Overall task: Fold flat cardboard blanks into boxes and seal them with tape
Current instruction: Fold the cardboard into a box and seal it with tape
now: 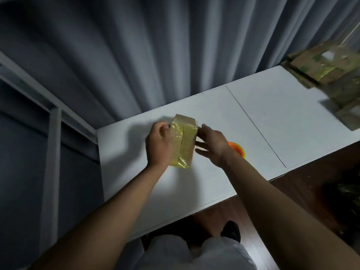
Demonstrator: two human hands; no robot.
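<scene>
A person steadies a taped cardboard box (182,141) above the white table (272,117), the left hand (158,146) curled round its left side while the right hand (211,145) lies against its right side with fingers straight. The box's long axis runs away from the person, its seamed face upward. Sealing it well likely means 2 things: pressing the glossy tape flat along the seam and holding the box square.

Bare table (282,121) beyond orange dispenser (238,150)
</scene>
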